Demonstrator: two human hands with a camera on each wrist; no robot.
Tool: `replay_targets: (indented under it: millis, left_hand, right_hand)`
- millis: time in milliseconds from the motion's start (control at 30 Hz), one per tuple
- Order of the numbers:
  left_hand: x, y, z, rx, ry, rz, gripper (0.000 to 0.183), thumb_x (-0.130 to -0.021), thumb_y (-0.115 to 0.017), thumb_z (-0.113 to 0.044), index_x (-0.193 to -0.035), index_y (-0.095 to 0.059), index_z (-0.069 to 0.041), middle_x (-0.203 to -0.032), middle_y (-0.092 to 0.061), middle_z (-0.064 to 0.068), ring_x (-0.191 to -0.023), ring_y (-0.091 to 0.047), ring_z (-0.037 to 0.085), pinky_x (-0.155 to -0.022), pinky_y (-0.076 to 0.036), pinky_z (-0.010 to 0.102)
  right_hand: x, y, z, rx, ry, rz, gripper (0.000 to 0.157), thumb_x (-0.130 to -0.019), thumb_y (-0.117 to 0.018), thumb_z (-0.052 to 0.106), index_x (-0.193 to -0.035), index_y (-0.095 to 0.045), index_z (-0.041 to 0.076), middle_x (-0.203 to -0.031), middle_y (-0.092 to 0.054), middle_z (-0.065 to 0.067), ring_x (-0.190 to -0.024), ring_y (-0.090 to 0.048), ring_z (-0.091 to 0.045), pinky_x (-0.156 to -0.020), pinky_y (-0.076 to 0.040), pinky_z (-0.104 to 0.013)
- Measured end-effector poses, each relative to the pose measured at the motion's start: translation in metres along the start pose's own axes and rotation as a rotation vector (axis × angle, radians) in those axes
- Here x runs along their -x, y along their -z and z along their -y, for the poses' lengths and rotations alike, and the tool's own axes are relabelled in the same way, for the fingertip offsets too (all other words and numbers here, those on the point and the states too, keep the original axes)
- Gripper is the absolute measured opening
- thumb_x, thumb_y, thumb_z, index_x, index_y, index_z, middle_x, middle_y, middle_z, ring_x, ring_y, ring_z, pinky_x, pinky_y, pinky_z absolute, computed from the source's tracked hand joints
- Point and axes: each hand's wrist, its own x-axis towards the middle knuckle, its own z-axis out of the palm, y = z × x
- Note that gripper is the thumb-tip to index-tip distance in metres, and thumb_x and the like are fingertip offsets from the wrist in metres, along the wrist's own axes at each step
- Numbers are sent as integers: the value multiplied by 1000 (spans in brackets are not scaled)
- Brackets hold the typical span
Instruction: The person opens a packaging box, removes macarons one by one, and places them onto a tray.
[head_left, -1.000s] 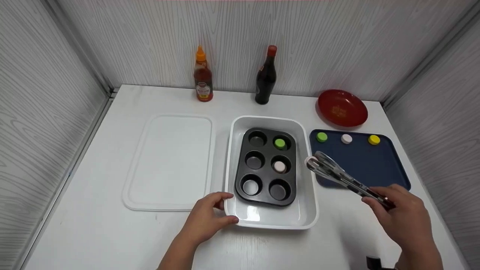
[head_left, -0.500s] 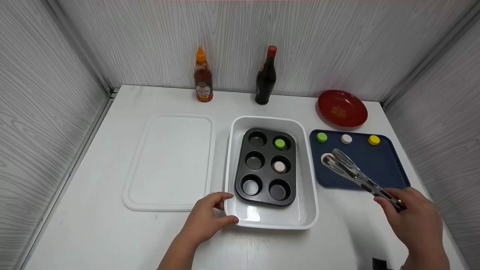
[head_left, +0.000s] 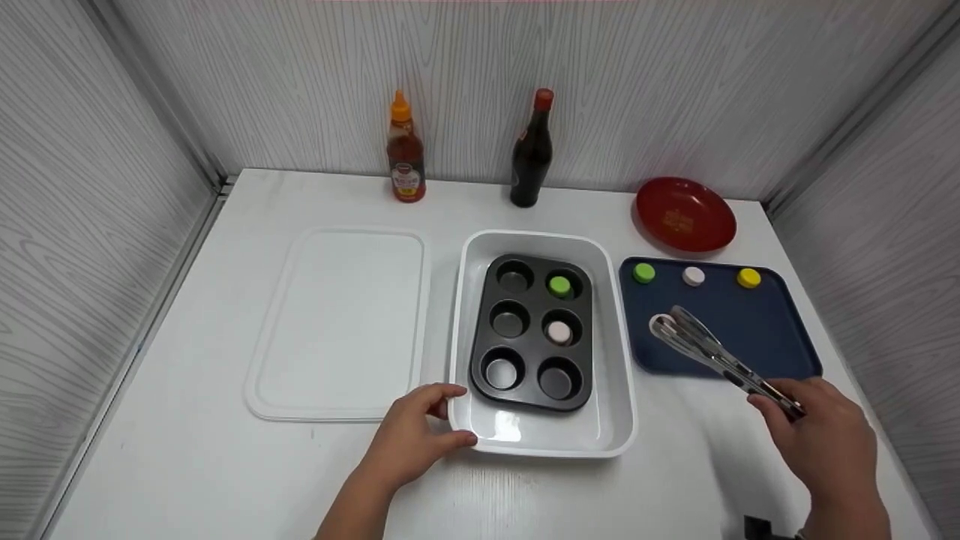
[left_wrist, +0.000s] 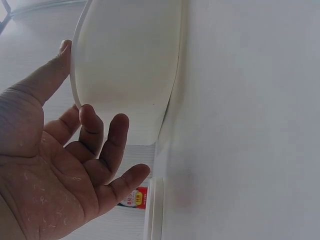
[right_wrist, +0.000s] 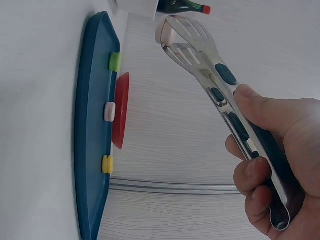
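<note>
My right hand (head_left: 821, 439) grips metal tongs (head_left: 720, 360), held over the left part of a dark blue tray (head_left: 750, 337). Between the tong tips is a pale pink macaron (right_wrist: 165, 32), raised above the tray in the right wrist view. Green (head_left: 643, 273), pale pink (head_left: 694, 277) and yellow (head_left: 748, 278) macarons line the tray's back edge. My left hand (head_left: 412, 435) holds the front-left corner of a white tub (head_left: 540, 444), thumb and fingertips at its rim (left_wrist: 74, 75). Inside stands a dark muffin tin (head_left: 530, 352); its right column has a green macaron (head_left: 559, 286) and a pale pink macaron (head_left: 559, 332).
A white lidlike board (head_left: 341, 322) lies left of the tub. Along the back stand an orange-capped sauce bottle (head_left: 406, 161) and a dark bottle (head_left: 531, 161) with a red cap. A red plate (head_left: 686, 215) sits behind the blue tray.
The tongs with the pale pink macaron have moved right, from the tub's right rim to over the blue tray, then slightly nearer me. My left hand has stayed put.
</note>
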Motion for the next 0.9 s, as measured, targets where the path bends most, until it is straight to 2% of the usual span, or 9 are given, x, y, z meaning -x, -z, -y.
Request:
replay_targets:
  millis: [267, 467, 900]
  left_hand:
    - [0, 0, 1, 6, 2, 7, 58, -79, -95, -28, -131, -71, -15, -94, -58, -6, -101, -61, 19, -87, -51, 41]
    - [0, 0, 1, 8, 0, 5, 59, -79, -95, -28, -132, -71, -15, -94, -58, -6, -100, -61, 19, -88, -50, 41]
    - [1, 1, 1, 9, -19, -2, 59, -79, -95, -29, -132, -71, -15, -93, -57, -6, -99, -60, 18, -88, -51, 41]
  right_hand:
    - [3, -7, -8, 28, -54, 91, 29, -80, -92, 7, -105, -79, 0, -88, -69, -13, -60, -58, -24, -49, -40, -35]
    - [4, -11, -13, 29, -125, 175, 25, -86, -88, 11, -106, -78, -1, -99, -71, -22, -72, -68, -38, -52, -47, -45]
    - [6, -21, -20, 40, -142, 252, 23, -89, -87, 14, -103, -78, -2, -84, -66, -12, -61, -58, -24, -49, -42, -40]
